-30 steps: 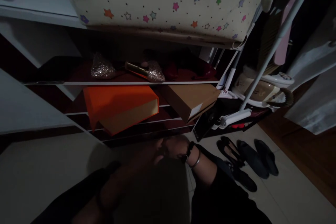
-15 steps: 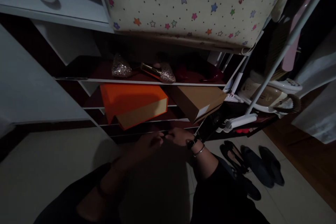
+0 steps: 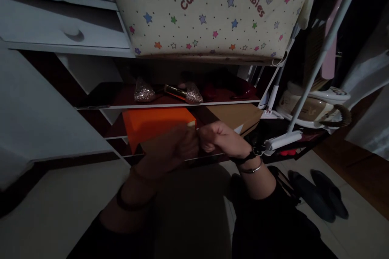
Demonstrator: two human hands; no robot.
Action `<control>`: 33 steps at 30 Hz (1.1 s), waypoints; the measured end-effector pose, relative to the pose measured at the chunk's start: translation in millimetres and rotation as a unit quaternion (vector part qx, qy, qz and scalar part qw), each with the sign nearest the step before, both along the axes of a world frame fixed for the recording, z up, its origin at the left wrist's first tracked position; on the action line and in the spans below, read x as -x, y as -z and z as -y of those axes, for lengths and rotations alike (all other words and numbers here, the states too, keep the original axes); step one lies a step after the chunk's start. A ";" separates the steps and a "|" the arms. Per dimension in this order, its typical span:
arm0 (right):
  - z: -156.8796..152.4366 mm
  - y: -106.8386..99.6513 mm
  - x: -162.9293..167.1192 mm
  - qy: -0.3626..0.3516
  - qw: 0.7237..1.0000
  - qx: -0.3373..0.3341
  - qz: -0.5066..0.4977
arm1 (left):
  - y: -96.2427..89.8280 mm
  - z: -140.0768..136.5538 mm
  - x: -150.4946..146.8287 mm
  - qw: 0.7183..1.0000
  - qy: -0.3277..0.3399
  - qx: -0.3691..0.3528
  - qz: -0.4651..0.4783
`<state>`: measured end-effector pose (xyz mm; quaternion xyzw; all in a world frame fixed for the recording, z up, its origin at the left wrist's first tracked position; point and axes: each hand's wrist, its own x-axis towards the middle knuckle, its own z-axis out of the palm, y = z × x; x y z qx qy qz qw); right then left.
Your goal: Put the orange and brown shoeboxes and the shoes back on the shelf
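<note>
In the dim middle of the head view, my left hand (image 3: 186, 142) and my right hand (image 3: 216, 135) are close together with curled fingers, knuckle to knuckle. Whatever is between the fingers, if anything, is too dark to make out. Behind my left hand, an orange box (image 3: 158, 119) juts from the shoe rack and is partly covered by that hand. A brown cardboard box (image 3: 237, 114) sits behind my right hand. On the shelf (image 3: 170, 105) above are glittery shoes (image 3: 144, 90) and dark red shoes (image 3: 243, 89).
A star-printed cover (image 3: 209, 20) hangs over the rack. White drawers (image 3: 91, 28) are at upper left. At right stand a pale pole (image 3: 323, 52), a pink-handled brush (image 3: 330, 48) and a cream pot (image 3: 310, 103). Dark slippers (image 3: 313, 196) lie on the tiled floor.
Both hands have risen in the view, now in front of the boxes, and their fingers are curled more tightly. The camera view has shifted, showing more of the cover's lettering and drawers.
</note>
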<state>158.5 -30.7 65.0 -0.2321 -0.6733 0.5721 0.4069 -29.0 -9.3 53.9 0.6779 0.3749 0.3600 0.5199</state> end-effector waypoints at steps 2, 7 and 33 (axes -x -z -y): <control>5.6 -7.8 1.7 -0.046 0.996 0.022 -0.073 | -13.3 0.6 0.0 0.981 0.138 0.079 0.113; 0.7 8.0 4.1 -0.216 0.961 0.060 -0.164 | -9.6 -9.7 -5.0 0.874 0.365 0.194 0.258; -11.3 27.4 -9.1 -0.293 0.931 0.138 -0.167 | -1.7 -9.8 2.7 0.856 0.380 0.246 0.249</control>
